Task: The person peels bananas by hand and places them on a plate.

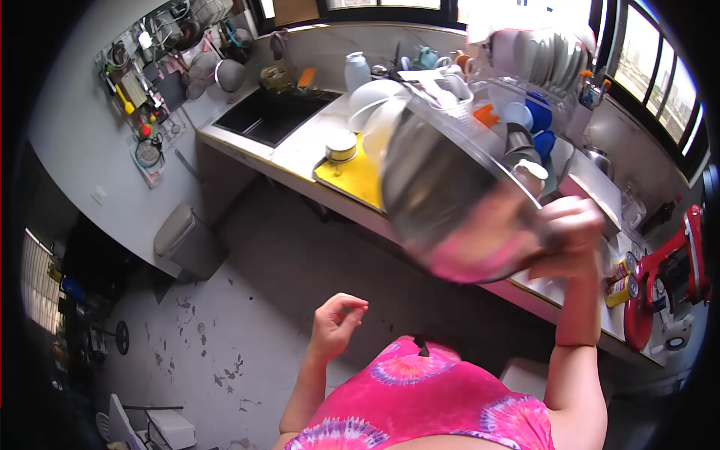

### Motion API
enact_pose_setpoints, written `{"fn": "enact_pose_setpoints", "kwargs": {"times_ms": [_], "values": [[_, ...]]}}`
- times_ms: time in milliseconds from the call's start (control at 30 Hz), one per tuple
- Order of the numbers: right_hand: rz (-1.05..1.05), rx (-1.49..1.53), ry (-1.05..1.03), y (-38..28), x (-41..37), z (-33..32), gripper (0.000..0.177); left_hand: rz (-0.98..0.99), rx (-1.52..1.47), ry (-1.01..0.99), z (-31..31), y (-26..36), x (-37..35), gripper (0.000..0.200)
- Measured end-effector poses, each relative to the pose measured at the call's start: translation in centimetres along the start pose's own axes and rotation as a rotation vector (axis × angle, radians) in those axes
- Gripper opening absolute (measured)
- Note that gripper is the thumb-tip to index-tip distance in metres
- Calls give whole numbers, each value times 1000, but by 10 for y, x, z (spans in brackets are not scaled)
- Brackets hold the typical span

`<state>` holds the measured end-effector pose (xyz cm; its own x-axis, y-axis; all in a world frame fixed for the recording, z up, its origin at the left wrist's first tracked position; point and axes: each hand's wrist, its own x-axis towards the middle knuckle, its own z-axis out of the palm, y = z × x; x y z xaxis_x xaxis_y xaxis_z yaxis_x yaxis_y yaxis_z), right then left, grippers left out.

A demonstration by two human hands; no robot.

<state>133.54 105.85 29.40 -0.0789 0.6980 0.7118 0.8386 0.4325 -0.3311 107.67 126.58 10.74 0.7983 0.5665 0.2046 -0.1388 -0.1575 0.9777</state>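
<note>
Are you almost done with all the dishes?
Partly, it seems. Done: plates stand in the rack by the window. In hand: the right hand grips a big metal bowl, blurred, above the counter; the left hand is open and holds nothing. Left, maybe: white bowls on the counter and a small tin on the yellow mat.

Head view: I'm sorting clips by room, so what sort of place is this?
Likely a home kitchen: a sink in the counter, a rack of plates, and a steel bowl in the right hand.
</note>
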Motion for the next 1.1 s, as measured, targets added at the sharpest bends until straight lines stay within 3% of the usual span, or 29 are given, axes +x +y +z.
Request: {"fn": "enact_pose_setpoints", "kwargs": {"times_ms": [33,67,100,167,200,233,300,333,367,433,500,567,633,700,767,867,933,967,1033,1067,1100], "values": [[52,-70,-182,-5,16,37,33,-94,-150,61,-21,0,-11,12],[-34,-83,-288,1,25,75,32,-103,-136,46,-44,-2,-20,28],[-90,-39,-351,4,31,112,27,-102,-134,50,-59,0,-29,28],[-116,-88,-613,7,34,171,28,-287,-550,154,-84,3,-45,59],[-226,-65,-660,12,29,203,24,-354,-486,117,-98,-1,-53,81],[-269,-83,-733,10,29,224,21,-356,-483,106,-106,-11,-60,81],[-363,12,-723,11,29,262,19,-598,-678,123,-122,-31,-73,80],[-411,8,-710,9,30,276,18,-706,-730,253,-121,-36,-77,61],[-463,5,-697,9,32,288,17,-703,-732,256,-122,-46,-79,61],[-521,-68,-712,10,42,305,14,-835,-724,505,-128,-73,-79,26],[-523,6,-770,29,64,309,17,-825,-803,564,-137,-89,-75,18],[-339,327,-432,55,94,306,29,-811,-887,617,-142,-98,-64,13],[-152,336,-47,89,130,301,45,-775,-847,761,-147,-104,-48,11],[645,690,206,136,154,304,55,-751,-807,778,-155,-109,-34,7],[951,946,629,223,179,313,47,-714,-689,789,-166,-106,-15,7],[1094,996,812,333,206,313,51,-671,-660,816,-172,-89,28,6],[1177,883,1104,375,221,314,46,-651,-645,809,-178,-92,47,5],[1179,889,1105,393,225,317,46,-651,-640,812,-182,-95,57,5],[975,775,1388,427,230,325,41,-644,-668,798,-187,-100,75,6],[1062,572,1471,443,237,329,31,-648,-666,808,-189,-102,83,6],[1072,576,1462,455,233,333,31,-657,-669,815,-190,-103,91,7]]}}
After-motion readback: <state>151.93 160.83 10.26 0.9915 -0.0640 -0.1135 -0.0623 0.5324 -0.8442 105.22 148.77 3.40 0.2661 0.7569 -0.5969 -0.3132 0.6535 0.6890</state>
